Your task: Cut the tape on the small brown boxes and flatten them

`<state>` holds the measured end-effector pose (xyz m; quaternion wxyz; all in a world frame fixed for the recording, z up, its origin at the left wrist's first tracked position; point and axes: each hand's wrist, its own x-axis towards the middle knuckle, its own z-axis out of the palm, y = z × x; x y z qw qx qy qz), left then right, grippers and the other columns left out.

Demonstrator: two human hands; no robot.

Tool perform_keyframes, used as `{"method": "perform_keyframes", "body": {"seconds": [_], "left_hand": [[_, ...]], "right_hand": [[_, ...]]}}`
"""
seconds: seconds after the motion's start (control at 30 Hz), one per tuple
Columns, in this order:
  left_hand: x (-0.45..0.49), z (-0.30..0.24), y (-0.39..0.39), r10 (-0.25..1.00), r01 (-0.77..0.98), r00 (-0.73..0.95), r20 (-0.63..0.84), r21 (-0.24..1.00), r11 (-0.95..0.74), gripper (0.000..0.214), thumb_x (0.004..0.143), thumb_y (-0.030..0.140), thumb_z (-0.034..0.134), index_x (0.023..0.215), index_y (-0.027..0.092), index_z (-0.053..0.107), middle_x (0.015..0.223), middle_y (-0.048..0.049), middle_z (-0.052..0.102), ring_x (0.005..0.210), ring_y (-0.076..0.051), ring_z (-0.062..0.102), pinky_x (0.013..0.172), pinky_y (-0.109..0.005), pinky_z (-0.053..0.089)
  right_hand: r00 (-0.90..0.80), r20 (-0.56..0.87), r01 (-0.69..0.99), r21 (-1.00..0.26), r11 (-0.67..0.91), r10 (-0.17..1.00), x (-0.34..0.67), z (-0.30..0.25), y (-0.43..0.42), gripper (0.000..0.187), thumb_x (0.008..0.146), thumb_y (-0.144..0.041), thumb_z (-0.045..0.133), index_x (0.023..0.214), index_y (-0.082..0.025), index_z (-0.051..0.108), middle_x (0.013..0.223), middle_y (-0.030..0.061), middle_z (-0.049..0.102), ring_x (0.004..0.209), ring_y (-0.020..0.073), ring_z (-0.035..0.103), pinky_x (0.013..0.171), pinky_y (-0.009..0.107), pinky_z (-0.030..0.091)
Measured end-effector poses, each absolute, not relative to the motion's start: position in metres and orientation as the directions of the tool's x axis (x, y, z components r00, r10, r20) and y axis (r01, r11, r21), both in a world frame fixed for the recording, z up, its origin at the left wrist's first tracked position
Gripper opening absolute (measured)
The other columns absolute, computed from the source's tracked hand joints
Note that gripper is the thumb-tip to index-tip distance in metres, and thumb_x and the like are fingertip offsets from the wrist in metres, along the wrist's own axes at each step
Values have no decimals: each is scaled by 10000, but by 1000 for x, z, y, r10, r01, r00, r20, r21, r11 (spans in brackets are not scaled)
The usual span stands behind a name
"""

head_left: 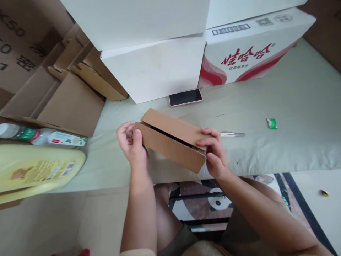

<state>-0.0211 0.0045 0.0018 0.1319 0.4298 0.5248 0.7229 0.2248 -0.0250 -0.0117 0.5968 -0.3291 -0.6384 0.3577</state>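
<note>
A long, narrow brown corrugated-cardboard box [170, 149] is held at a slant over a softly creased, pale green cloth [295, 149], a dark slit running between its smooth top panel and front wall. The left hand [134, 147] pinches one end, thumb on the front; the right hand's [217, 156] fingers grip the other, beside a rough, fluted edge. Near the right hand lies a slim silver metal blade tool [234, 134]. Beyond the box, a flat, glossy black-screened phone [186, 97] rests before smooth white cardboard cartons [154, 71].
</note>
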Motion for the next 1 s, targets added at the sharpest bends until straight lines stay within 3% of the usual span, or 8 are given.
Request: {"method": "perform_keyframes", "body": {"seconds": [0.07, 0.13, 0.37, 0.53, 0.63, 0.77, 0.87, 1.0], "left_hand": [[-24, 2, 2, 669, 350, -537, 514, 857, -377, 397, 865, 478, 723, 1189, 259, 655, 1206, -63, 698, 1138, -216, 680, 1042, -392, 517], [-25, 5, -2, 705, 446, -456, 543, 825, -346, 281, 929, 399, 646, 1158, 259, 729, 1287, -66, 691, 1235, -224, 645, 1106, -406, 483], [-18, 16, -8, 713, 534, -416, 564, 786, -310, 279, 885, 185, 578, 981, 270, 826, 1202, -31, 742, 1171, -215, 681, 1108, -417, 497], [-24, 14, -4, 673, 482, -496, 548, 819, -312, 275, 832, 169, 583, 930, 259, 824, 1151, -30, 757, 1140, -222, 693, 1107, -428, 496], [-33, 12, 0, 653, 329, -617, 439, 898, -292, 248, 809, 187, 576, 895, 230, 805, 1139, -52, 758, 1163, -235, 687, 1125, -431, 475], [-42, 11, 3, 574, 81, -792, 206, 968, -236, 223, 810, 241, 559, 871, 188, 767, 1058, -79, 760, 1092, -245, 698, 1058, -428, 508], [-43, 10, 1, 573, 123, -790, 217, 972, -198, 227, 823, 284, 573, 912, 184, 757, 1028, -77, 750, 1063, -241, 692, 985, -389, 535], [-39, 10, -4, 568, 222, -764, 305, 951, -213, 214, 839, 313, 588, 962, 199, 720, 1047, -69, 721, 1022, -215, 683, 902, -342, 540]], "right_hand": [[-54, 538, -8, -843, 538, 841, 224, -16, -25, 306, 991, -479, 464, 1093, -307, 695, 1327, 71, 529, 1286, 313, 515, 1115, 562, 411], [-38, 542, 25, -839, 543, 839, 223, -17, -24, 291, 993, -471, 464, 1066, -309, 694, 1307, 67, 533, 1269, 308, 519, 1113, 559, 408], [-28, 539, 171, -827, 535, 842, 222, -14, -23, 329, 973, -540, 451, 984, -297, 672, 1256, 83, 536, 1253, 334, 527, 1133, 607, 392], [36, 526, 254, -827, 501, 850, 237, -16, -10, 519, 954, -686, 352, 1223, -328, 613, 1314, 104, 535, 1297, 358, 538, 1101, 611, 426], [88, 512, 255, -841, 478, 854, 248, -21, -5, 518, 980, -653, 355, 1348, -343, 545, 1431, 105, 510, 1382, 353, 497, 1124, 603, 412], [-123, 379, 59, -920, 388, 917, 242, -38, -17, 605, 1008, -536, 449, 1562, -342, 304, 1604, 140, 392, 1345, 318, 554, 1074, 564, 485], [-322, 257, -22, -964, 264, 911, 228, -48, -30, 756, 999, -507, 501, 1628, -330, 122, 1628, 176, 350, 1208, 277, 641, 1004, 515, 556], [-277, 251, 17, -964, 266, 928, 223, -44, -31, 717, 982, -469, 565, 1596, -303, 234, 1598, 177, 399, 1276, 298, 607, 1036, 522, 544]]}}
